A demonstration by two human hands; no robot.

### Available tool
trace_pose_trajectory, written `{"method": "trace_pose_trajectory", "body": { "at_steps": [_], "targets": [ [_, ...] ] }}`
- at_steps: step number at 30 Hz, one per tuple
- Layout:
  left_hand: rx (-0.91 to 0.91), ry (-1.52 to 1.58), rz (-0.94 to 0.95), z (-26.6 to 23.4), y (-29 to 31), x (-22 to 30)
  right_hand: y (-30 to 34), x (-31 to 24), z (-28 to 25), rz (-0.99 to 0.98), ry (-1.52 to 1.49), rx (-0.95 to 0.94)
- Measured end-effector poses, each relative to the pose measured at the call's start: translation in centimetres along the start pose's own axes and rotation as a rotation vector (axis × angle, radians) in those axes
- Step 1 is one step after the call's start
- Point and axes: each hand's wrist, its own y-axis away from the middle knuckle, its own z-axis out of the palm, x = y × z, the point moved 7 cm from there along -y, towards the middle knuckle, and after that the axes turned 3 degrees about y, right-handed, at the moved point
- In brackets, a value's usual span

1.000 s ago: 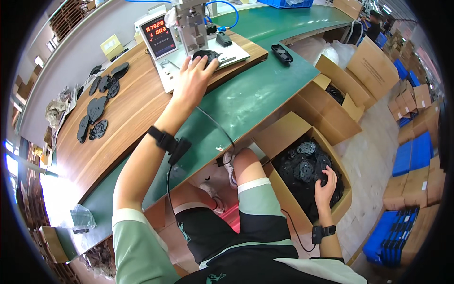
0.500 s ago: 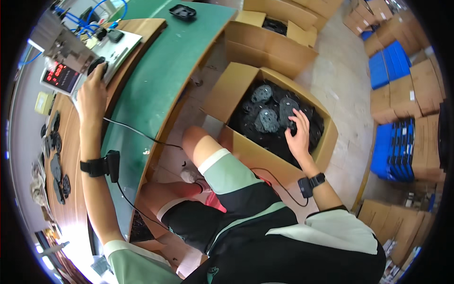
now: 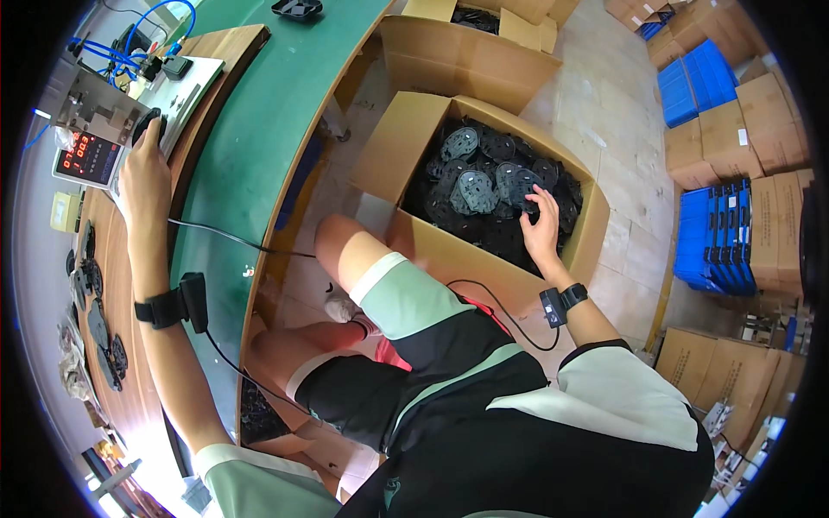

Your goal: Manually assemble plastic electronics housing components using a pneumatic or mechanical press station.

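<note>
My left hand (image 3: 143, 177) reaches to the machine (image 3: 99, 116) at the far left, its fingers closed on a small dark rounded piece (image 3: 148, 126) beside the machine's metal block. Part of that piece is hidden by the fingers. Over the open cardboard box (image 3: 494, 274) on the right, my right hand (image 3: 542, 226) has its thumb and fingers curled at the edge of a round black plastic part (image 3: 515, 181). More such parts lie heaped under it, among them two paler, shinier discs (image 3: 474, 192). Each wrist wears a black strap with a small cabled device.
A green table (image 3: 233, 164) with a wooden board (image 3: 129, 285) stands on my left, with dark parts (image 3: 99, 324) lying on the board. A black tray (image 3: 297, 9) sits at the table's far end. Another carton (image 3: 466, 65) stands beyond the box. Stacked cartons and blue crates (image 3: 710, 237) line the right.
The whole view has shifted a little. My right fingers have closed in on the round part, which now lies turned more face-up. My left hand stays at the machine.
</note>
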Motion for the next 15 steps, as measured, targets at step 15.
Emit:
{"method": "trace_pose_trajectory", "body": {
  "at_steps": [15],
  "targets": [
    [0.060, 0.078, 0.005, 0.3, 1.1, -0.7, -1.7, -2.9, -0.4, -0.025, 0.268, -0.096]
  ]
}}
